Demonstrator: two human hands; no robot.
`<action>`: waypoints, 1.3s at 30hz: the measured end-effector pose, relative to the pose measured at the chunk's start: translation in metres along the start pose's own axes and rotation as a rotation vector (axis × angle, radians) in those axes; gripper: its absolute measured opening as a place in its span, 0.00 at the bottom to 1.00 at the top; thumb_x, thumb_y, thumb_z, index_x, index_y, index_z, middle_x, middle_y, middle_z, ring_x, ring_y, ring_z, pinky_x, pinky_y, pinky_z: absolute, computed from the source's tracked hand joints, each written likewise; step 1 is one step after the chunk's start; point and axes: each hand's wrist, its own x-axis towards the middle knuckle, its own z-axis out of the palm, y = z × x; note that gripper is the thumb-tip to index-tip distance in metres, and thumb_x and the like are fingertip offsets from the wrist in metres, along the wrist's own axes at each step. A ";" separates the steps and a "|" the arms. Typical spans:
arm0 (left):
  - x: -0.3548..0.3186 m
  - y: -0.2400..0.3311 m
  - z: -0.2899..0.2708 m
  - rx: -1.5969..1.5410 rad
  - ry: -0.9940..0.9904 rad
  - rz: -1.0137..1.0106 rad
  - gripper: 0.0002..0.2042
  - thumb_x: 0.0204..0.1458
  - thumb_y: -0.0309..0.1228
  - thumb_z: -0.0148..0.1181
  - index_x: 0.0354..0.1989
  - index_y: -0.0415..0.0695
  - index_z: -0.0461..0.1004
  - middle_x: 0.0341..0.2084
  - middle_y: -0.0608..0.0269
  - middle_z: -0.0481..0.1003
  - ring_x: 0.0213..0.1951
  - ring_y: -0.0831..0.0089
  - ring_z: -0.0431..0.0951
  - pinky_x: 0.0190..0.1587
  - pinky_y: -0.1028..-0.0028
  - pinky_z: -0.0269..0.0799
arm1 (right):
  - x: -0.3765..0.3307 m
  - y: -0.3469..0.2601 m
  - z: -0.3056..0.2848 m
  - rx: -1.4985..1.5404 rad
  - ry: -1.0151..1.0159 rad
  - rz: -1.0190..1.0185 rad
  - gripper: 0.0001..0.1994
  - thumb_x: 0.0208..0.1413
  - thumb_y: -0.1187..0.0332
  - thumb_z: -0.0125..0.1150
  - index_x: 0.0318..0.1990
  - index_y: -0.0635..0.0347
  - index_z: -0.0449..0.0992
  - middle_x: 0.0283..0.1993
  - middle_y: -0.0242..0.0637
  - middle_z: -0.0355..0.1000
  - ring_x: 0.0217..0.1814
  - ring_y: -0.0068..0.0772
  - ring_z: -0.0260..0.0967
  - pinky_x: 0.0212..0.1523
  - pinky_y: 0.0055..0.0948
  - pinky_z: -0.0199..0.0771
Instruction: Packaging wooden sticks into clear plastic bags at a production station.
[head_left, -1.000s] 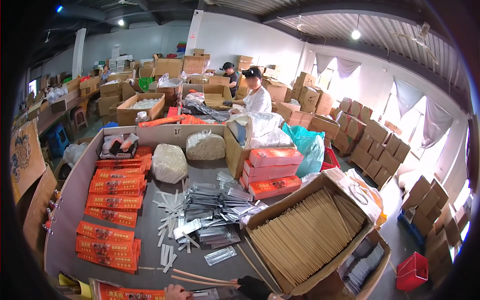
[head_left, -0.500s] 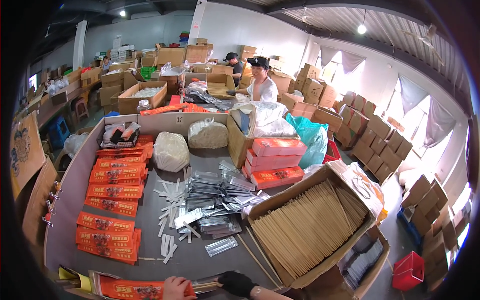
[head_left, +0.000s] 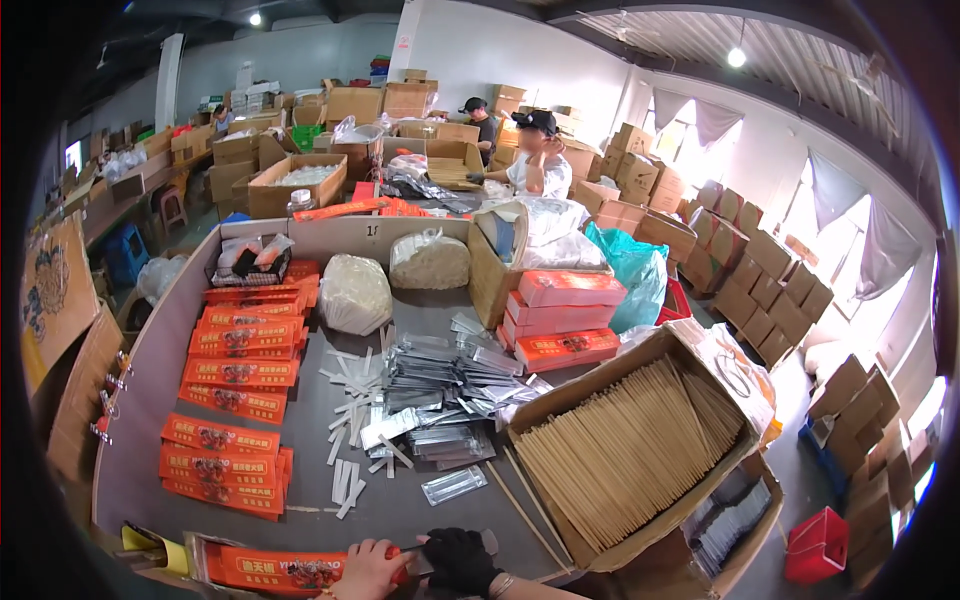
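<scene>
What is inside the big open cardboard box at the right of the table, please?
The cardboard box is packed with thin tan sticks lying side by side. Whatever lies beneath them stays hidden.

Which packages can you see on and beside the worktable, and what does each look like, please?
Orange flat packets: rows along the table's left side, red-orange rectangles.
Orange boxes: stacked at centre right, long.
Clear sleeves: heaped mid-table, silvery.
Open carton: at right, brown, full of tan sticks.
Orange packet: at the left hand.

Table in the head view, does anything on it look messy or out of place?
Yes. Pale paper strips lie scattered at all angles across the grey table, beside a loosely heaped pile of clear sleeves. The orange packets on the left sit in tidy rows.
</scene>
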 end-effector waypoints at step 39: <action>-0.053 -0.036 0.050 -0.220 0.382 -0.622 0.35 0.32 0.47 0.74 0.49 0.38 0.73 0.54 0.47 0.69 0.61 0.47 0.62 0.65 0.47 0.49 | -0.014 0.000 -0.041 -0.338 -0.396 0.103 0.28 0.41 0.46 0.69 0.47 0.50 0.71 0.44 0.37 0.70 0.47 0.43 0.70 0.49 0.49 0.61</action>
